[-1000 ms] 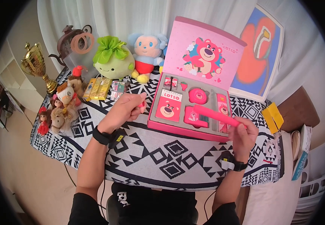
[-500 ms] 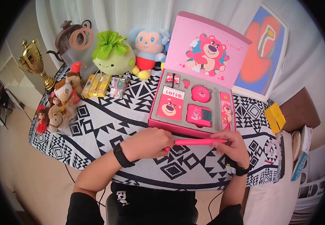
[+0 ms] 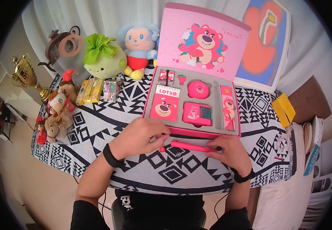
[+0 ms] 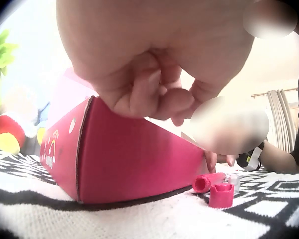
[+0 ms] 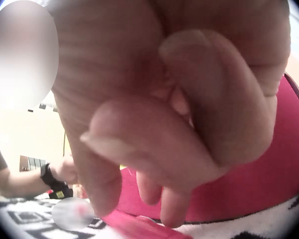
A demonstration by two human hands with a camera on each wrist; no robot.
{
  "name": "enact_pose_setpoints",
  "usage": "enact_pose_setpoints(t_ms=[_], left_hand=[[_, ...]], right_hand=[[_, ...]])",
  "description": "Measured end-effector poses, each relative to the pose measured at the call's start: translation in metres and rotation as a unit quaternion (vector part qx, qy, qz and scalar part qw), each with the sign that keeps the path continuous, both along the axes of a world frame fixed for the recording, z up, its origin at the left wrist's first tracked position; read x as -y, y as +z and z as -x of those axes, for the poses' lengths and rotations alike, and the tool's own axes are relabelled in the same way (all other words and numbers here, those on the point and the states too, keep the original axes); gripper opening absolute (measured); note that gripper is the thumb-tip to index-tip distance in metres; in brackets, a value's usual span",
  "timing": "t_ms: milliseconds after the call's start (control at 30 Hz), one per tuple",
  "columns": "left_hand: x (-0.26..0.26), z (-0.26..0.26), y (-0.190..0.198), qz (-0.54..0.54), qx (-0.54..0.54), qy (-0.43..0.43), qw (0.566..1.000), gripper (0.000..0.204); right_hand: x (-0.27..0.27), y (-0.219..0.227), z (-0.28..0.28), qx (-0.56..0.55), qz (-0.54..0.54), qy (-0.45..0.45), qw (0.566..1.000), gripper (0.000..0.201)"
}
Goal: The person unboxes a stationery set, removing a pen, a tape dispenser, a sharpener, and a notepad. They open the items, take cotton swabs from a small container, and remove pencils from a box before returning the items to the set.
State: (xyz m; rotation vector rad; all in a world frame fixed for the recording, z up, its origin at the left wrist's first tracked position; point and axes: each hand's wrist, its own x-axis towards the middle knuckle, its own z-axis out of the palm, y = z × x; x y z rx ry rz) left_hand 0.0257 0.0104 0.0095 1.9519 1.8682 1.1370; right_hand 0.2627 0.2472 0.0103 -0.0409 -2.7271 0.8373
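A slim pink tube [image 3: 191, 146] lies on the patterned cloth in front of the pink gift box [image 3: 196, 132]. My right hand [image 3: 231, 153] pinches its right end between thumb and fingers. In the left wrist view the tube's near end looks hollow. Standing beside that end is a small pink cap [image 4: 222, 195] with a notched rim. My left hand [image 3: 139, 138] hovers just left of the cap, fingers loosely curled, holding nothing. A small clear piece [image 4: 233, 182] sits close by the tube. The box's raised lid [image 3: 204, 42] shows a pink bear.
The box's grey insert holds a LOTSO notepad [image 3: 166, 103], a round pink case [image 3: 198, 90] and other stationery. Plush toys [image 3: 104, 57] stand at the back, small dolls [image 3: 54, 115] and a gold trophy [image 3: 28, 76] at left. A yellow carton [image 3: 283, 110] lies at right.
Both hands came down from above the box to the cloth before it. The right hand laid the pink tube down; the left let go of the small pink cap and drew back left.
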Motion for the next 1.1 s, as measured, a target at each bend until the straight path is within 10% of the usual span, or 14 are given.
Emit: enact_pose_setpoints(t_ms=[233,367,833,1033,1100], left_hand=[[-0.006,-0.003,-0.012,-0.147,-0.021,0.097,0.984,0.011],[-0.004,-0.002,-0.008,-0.135,0.052,0.123,0.982,0.009],[-0.007,0.007,-0.021,-0.171,0.034,0.097,0.98,0.01],[-0.007,0.005,-0.022,-0.172,0.029,0.097,0.98,0.011],[-0.006,0.006,-0.02,-0.174,0.022,0.093,0.98,0.011]], right_hand=[[-0.018,0.004,-0.009,-0.157,0.168,-0.163,0.959,0.008],[-0.033,0.005,0.007,-0.211,0.046,-0.236,0.947,0.007],[-0.066,0.012,0.068,0.135,-0.241,-0.394,0.876,0.053],[-0.075,0.016,0.058,0.055,-0.043,-0.357,0.932,0.033],[-0.087,0.011,0.054,-0.064,0.294,-0.274,0.914,0.022]])
